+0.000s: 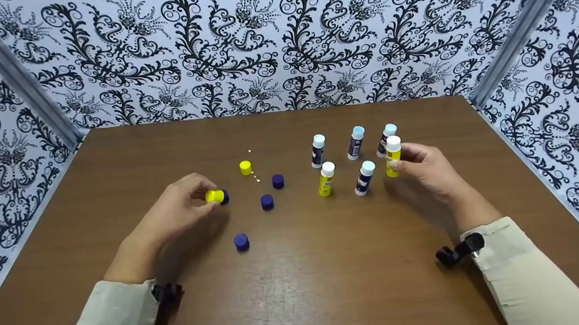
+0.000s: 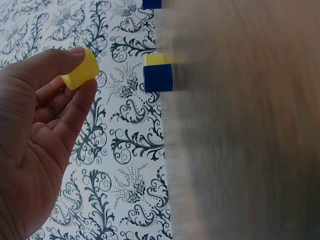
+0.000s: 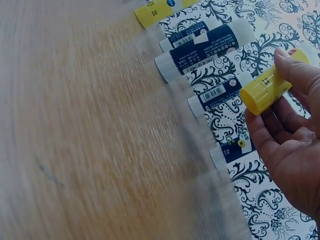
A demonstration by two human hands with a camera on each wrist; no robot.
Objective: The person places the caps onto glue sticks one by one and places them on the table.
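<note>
I pinched a short, smooth, round yellow plastic cap (image 1: 213, 196) in my left hand (image 1: 185, 201), tipped onto its side in the air. In my right hand (image 1: 430, 171) I held a cylindrical yellow plastic glue stick (image 1: 393, 155), uncapped, dark-printed, nearly upright, its white end uppermost.

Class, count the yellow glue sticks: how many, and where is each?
2: one yellow glue stick in the person's right hand; another yellow glue stick standing on the table.

Four navy glue sticks (image 1: 364, 181), two yellow glue sticks (image 1: 326, 185), four blue caps (image 1: 267, 202) and two yellow caps (image 1: 245, 168)
</note>
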